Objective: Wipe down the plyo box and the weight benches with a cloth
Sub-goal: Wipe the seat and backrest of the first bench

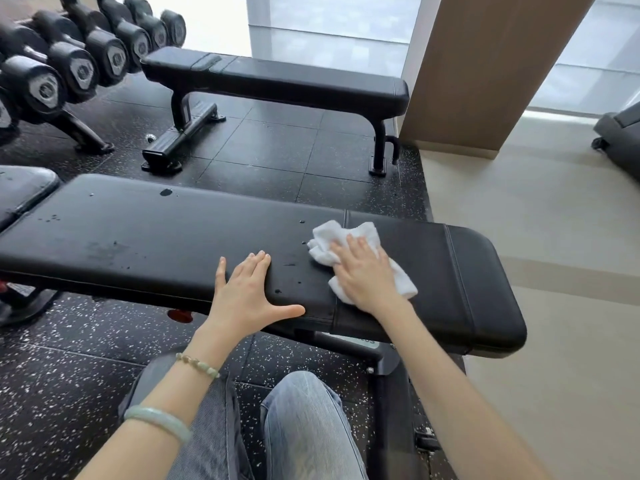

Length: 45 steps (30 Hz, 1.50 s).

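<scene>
Right hand [363,271]: flat, fingers straight and together, pressing a crumpled white cloth [346,247] onto the pad; nothing grasped. The cloth shows beyond the fingertips and at the wrist side.

Left hand [247,292]: released, fingers extended, thumb spread wide, palm resting on the near edge of the same pad, just left of the cloth and apart from it. A bead bracelet [197,364] sits at the wrist, a pale green bangle [157,421] farther up the forearm.

Near weight bench [145,244]: black padded top, running left to right under both hands; dark wet droplets scattered over it, with a larger spot near its far edge. The cloth lies right of the pad's middle, over a stitched seam.

Far weight bench [277,81]: flat, black, on a black frame, well apart behind the first.

Dumbbell rack [69,64]: top left, black dumbbells in a row.

Floor [69,358]: black speckled rubber tiles; pale flooring at right.

Person's knees in light jeans [304,420], bottom centre.
</scene>
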Each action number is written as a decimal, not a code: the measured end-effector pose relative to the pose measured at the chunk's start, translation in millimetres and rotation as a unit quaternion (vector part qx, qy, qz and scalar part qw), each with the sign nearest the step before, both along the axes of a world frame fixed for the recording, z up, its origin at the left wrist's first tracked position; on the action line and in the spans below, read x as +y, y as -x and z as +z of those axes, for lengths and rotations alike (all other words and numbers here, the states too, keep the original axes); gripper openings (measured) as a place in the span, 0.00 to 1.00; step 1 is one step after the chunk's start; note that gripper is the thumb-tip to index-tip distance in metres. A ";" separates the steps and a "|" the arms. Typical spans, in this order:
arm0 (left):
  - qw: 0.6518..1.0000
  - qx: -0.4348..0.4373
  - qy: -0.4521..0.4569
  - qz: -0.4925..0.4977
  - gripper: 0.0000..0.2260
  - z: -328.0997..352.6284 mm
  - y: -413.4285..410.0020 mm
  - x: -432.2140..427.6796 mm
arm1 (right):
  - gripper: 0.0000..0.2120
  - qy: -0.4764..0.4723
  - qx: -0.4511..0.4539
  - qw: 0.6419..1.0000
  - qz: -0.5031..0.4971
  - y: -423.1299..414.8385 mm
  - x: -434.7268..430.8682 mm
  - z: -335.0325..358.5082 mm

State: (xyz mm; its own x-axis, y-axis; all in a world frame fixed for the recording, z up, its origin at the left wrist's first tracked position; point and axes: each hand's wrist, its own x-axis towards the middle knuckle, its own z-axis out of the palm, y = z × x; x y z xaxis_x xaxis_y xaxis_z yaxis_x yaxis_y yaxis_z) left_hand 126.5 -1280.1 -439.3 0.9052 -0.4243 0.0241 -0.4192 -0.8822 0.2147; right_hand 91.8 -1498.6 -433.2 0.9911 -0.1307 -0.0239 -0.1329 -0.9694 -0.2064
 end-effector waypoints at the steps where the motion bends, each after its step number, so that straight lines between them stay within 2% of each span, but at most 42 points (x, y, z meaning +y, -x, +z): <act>1: 1.000 0.001 -0.001 0.000 0.57 -0.2 0.1 0.1 | 0.22 -0.006 0.003 1.000 0.011 10.4 8.8 0.4; 6: 1.000 0.006 0.007 0.003 0.57 -3.2 -0.9 0.2 | 0.22 0.015 0.011 0.999 0.046 22.0 18.7 0.9; 11: 1.000 0.004 0.015 0.007 0.57 -3.2 1.4 0.4 | 0.26 0.046 0.028 0.998 0.032 -68.9 6.9 0.3; 15: 1.000 -0.004 -0.002 -0.003 0.56 2.1 0.0 -1.1 | 0.27 0.014 0.065 0.998 0.005 -121.3 14.0 4.6; 19: 1.000 -0.004 0.002 -0.004 0.53 1.7 2.8 -0.4 | 0.26 0.045 0.052 0.996 0.057 -95.0 26.0 0.7; 24: 0.999 -0.005 0.024 -0.026 0.53 -1.3 2.8 6.5 | 0.23 0.028 0.032 0.994 0.103 -20.8 49.1 3.9; 27: 0.998 -0.036 0.042 -0.032 0.55 -1.1 0.0 30.0 | 0.23 0.020 0.030 0.992 0.119 6.6 52.7 2.2; 30: 0.998 -0.054 0.032 -0.026 0.55 1.6 -7.7 58.1 | 0.23 0.031 0.026 0.991 0.126 -6.0 45.2 0.3; 34: 0.998 -0.040 0.029 -0.030 0.52 2.2 -16.7 71.3 | 0.25 0.069 0.030 0.993 0.087 -71.5 36.0 -1.6; 38: 0.998 -0.032 0.054 -0.025 0.51 -0.3 -18.0 71.3 | 0.25 0.027 0.045 0.998 0.032 -113.6 42.3 2.5; 45: 0.997 -0.040 0.064 -0.014 0.51 -4.3 -17.4 71.5 | 0.23 0.028 0.007 0.997 0.075 -37.2 83.7 1.5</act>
State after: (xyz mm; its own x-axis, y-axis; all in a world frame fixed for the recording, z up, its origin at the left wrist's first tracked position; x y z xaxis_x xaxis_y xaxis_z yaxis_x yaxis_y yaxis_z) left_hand 143.9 -1208.6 -443.6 0.8856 -0.4390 0.1519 -0.4645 -0.8369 0.2895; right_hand 129.0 -1414.9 -431.6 0.9992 0.0181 -0.0357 0.0126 -0.9886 -0.1500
